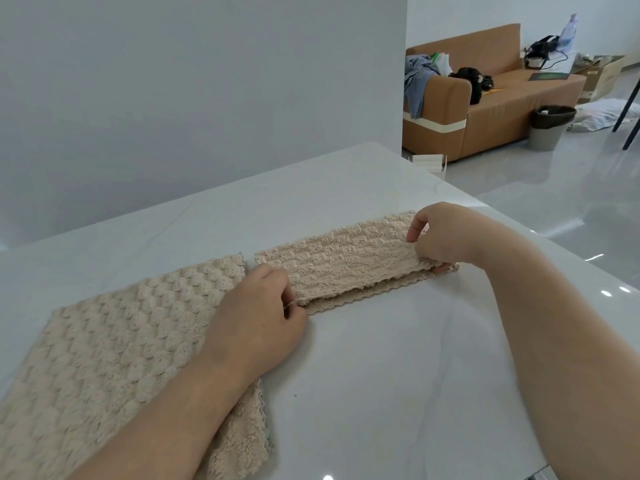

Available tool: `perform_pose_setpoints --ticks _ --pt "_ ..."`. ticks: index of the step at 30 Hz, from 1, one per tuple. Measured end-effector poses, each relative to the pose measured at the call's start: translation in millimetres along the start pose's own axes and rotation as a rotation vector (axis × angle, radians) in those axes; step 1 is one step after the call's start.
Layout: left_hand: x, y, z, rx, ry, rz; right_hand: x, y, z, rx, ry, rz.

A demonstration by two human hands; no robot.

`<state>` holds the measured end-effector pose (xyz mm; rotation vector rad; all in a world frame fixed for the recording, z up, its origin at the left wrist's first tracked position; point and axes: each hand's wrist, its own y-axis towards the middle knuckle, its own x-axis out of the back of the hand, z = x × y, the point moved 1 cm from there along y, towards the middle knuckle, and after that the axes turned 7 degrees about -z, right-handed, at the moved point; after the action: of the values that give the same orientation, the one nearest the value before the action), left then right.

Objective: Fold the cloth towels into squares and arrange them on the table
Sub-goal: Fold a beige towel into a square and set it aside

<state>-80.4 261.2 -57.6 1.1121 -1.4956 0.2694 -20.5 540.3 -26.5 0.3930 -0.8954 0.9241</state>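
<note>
A beige towel [346, 261] lies folded in half as a long strip across the middle of the white table [398, 375]. My left hand [256, 317] pinches the near left corner of its upper layer. My right hand [440, 233] pinches the right end of the same layer, fingers curled round the edge. The lower layer shows as a thin scalloped edge along the near side. A second beige towel [114, 358] with a bubble texture lies spread flat at the left, partly under my left forearm.
The table's right edge runs diagonally past my right arm, with glossy floor beyond. A grey wall stands behind the table. Far off are a brown sofa [491, 98] with clutter and a waste bin [550, 126].
</note>
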Motion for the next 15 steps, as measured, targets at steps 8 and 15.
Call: perform_pose_setpoints --ticks 8,15 --pt "1.2 -2.0 -3.1 -0.024 0.043 0.063 -3.1 0.7 0.5 0.074 -0.145 0.015" --pt "-1.8 -1.9 -4.1 -0.119 0.248 -0.091 -3.0 -0.2 -1.0 0.139 -0.328 -0.005"
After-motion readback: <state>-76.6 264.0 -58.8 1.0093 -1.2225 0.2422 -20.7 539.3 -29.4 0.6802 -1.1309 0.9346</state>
